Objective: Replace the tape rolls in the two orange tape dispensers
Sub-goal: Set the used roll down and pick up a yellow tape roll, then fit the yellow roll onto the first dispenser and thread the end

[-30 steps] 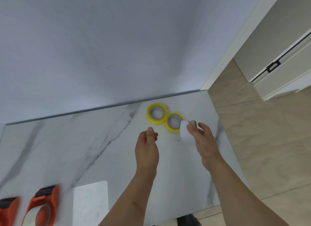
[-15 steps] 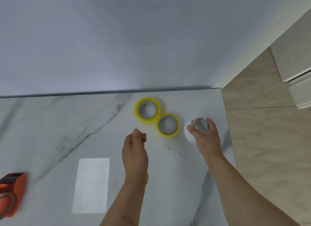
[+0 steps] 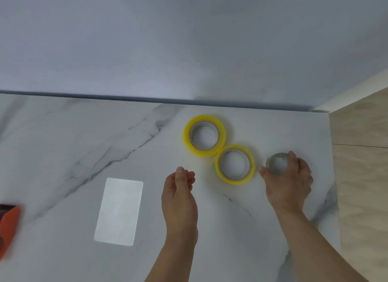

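Observation:
Two yellow tape rolls lie flat and touching on the white marble table point(image 3: 63, 147): one further back point(image 3: 204, 135), one nearer point(image 3: 235, 164). Right of them my right hand point(image 3: 288, 182) holds a small, nearly used-up tape core point(image 3: 276, 163) low over the table, with thumb and fingers curled around it. My left hand point(image 3: 179, 194) hovers just left of the nearer yellow roll, fingers loosely curled, holding nothing. An orange tape dispenser point(image 3: 8, 229) shows only partly at the left edge.
A bright rectangular light patch point(image 3: 119, 211) lies on the table left of my left hand. The table's right edge point(image 3: 333, 176) drops to a beige tiled floor point(image 3: 361, 187). A grey wall rises behind the table.
The view has swung right and down, so the dispensers slid out at the left. My right hand has lowered the tape core toward the table beside the yellow rolls. My left hand stays empty.

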